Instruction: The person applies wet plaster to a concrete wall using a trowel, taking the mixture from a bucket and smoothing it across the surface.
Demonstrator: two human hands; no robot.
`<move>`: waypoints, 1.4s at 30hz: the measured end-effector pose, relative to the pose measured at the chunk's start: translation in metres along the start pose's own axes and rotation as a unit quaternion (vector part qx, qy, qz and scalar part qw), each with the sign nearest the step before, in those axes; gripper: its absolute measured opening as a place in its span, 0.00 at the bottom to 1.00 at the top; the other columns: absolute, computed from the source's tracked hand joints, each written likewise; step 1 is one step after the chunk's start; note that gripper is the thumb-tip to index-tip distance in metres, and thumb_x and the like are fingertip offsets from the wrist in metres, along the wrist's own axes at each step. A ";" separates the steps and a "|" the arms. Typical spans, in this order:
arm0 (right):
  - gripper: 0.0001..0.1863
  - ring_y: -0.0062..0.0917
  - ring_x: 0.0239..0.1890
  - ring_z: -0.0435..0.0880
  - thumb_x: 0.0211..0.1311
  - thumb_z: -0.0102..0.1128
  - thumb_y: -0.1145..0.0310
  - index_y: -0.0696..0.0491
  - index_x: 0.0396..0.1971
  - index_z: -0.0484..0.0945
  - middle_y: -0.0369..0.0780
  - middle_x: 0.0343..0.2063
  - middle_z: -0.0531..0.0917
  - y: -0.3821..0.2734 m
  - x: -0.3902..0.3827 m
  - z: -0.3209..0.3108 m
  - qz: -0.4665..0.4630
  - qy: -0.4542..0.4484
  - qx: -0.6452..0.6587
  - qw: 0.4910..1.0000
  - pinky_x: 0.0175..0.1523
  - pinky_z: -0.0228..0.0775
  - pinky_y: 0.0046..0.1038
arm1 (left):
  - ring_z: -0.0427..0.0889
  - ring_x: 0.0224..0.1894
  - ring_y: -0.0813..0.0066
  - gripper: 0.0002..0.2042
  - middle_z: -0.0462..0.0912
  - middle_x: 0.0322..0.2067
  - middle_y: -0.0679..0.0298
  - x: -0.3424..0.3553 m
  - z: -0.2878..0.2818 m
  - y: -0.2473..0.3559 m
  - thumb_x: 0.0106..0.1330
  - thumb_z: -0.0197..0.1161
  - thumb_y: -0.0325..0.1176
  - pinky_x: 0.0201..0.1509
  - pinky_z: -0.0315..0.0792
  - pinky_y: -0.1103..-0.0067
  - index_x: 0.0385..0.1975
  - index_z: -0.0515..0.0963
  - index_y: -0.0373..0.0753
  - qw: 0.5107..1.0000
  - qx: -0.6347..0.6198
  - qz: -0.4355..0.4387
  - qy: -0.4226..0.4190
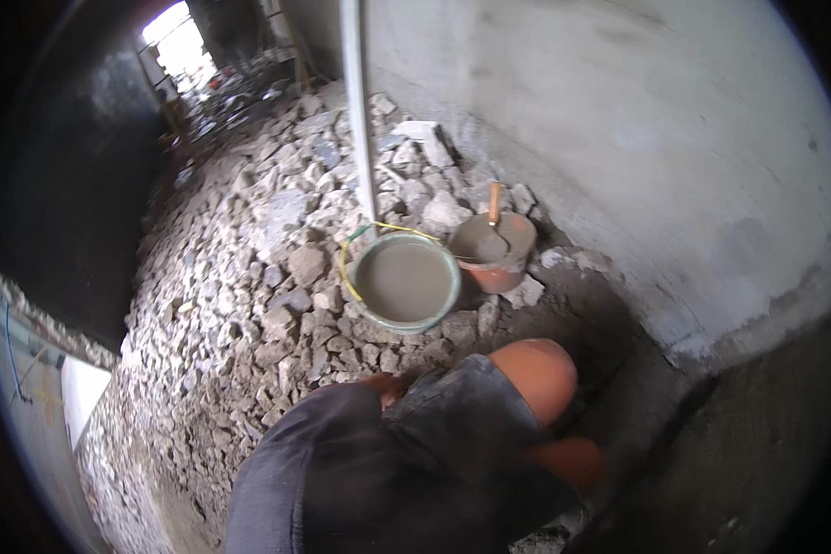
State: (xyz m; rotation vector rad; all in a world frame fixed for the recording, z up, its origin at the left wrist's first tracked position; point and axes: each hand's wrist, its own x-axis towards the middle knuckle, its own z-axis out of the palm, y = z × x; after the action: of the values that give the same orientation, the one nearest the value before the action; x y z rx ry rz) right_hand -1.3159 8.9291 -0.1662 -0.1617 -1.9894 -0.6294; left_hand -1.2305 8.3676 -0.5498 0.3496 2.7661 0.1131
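Observation:
My left arm, in a dark sleeve point(314, 452), comes up from the lower edge. At its end a little of my left hand point(385, 388) shows beside my dark shorts, its fingers hidden. Just beyond it stands a pale green bucket point(422, 325) full of grey, soupy mortar point(406, 280), its yellow-and-green handle point(345, 268) leaning to the left. Close on its right is a smaller reddish-orange bucket point(497, 280); a trowel with a wooden handle point(495, 203) rests in the grey mix there. My right hand cannot be made out.
Broken stone and rubble point(240, 277) cover the ground ahead and left. A pale upright pole point(355, 111) stands behind the green bucket. A grey plastered wall point(637, 166) runs along the right, a dark panel point(65, 185) along the left. My bare knee point(540, 379) is near the buckets.

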 end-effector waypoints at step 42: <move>0.48 0.49 0.54 0.75 0.41 0.73 0.76 0.52 0.70 0.69 0.52 0.53 0.74 0.046 -0.073 0.032 0.194 -0.072 0.056 0.977 0.58 0.72 0.45 | 0.82 0.38 0.76 0.09 0.83 0.37 0.63 0.228 -0.413 -0.024 0.79 0.54 0.35 0.38 0.80 0.81 0.44 0.78 0.38 0.464 -0.875 0.017 0.135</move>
State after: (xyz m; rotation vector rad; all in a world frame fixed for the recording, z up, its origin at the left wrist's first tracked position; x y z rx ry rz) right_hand -1.2882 8.9948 -0.2241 -0.5257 -2.0485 -0.2578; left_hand -1.5876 8.3877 -0.2419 -0.2567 1.3328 2.7075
